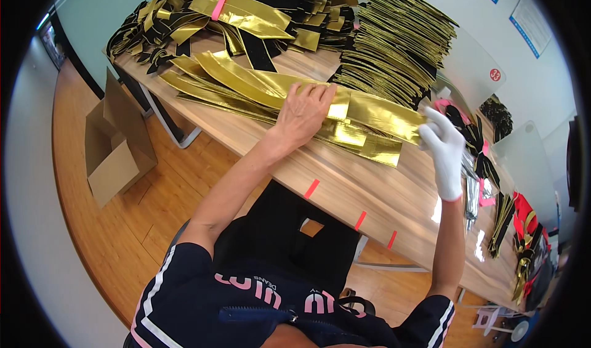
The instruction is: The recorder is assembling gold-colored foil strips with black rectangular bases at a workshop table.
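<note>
Shiny gold strips of fabric (377, 152) lie in a loose pile across the wooden table, some fanned out to the left. My bare left hand (303, 114) rests over the pile's middle, its bent fingers close together on the top gold strip (381, 112). At that strip's right end is my right hand (442, 151) in a white glove, thumb and fingers closed on the strip's end. The strip runs fairly flat between both hands. What lies under my left palm is hidden.
A tall stack of black-and-gold strips (394, 46) stands behind my hands. Bundled strips (246, 14), one tied with pink ribbon, are heaped at the back left. Red tape marks (312, 188) line the table's front edge. An opened cardboard box (117, 145) sits on the floor at left.
</note>
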### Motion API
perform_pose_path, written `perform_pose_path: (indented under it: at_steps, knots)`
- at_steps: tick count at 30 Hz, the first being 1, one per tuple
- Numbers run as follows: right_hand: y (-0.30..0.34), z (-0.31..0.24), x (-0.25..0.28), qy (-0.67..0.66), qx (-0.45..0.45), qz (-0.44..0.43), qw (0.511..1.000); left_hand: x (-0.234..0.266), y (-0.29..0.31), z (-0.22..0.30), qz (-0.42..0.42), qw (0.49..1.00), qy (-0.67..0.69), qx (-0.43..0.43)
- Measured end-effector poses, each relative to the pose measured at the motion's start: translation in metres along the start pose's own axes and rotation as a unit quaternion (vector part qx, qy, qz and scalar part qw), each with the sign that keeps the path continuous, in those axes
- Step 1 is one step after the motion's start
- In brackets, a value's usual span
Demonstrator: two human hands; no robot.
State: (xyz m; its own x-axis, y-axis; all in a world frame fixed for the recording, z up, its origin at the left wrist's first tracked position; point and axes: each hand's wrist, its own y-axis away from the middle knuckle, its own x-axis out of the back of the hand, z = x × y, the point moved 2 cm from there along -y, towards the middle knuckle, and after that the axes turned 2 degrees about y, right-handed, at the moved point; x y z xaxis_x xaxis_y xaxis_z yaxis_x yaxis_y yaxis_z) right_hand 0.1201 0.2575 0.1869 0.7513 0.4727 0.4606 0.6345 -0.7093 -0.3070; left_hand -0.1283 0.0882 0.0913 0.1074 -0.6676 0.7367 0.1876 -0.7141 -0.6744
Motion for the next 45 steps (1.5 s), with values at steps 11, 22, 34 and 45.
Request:
perform_pose_path:
  at_steps: [11,22,34,45]
  knots:
    - [0.035,-0.017,0.100,-0.112,0.091,0.248,0.958,-0.029,0.020,0.008,-0.084,0.991,0.101,0.038]
    - [0.126,-0.015,0.163,-0.043,0.211,0.346,0.913,-0.003,0.026,0.050,-0.056,0.975,0.210,-0.041]
    - [0.226,-0.015,0.181,-0.169,0.172,0.472,0.848,-0.011,-0.038,0.116,0.138,0.958,0.179,-0.176]
    - [0.201,0.078,0.193,0.095,-0.166,0.125,0.974,0.090,0.052,0.112,0.106,0.977,0.061,-0.172]
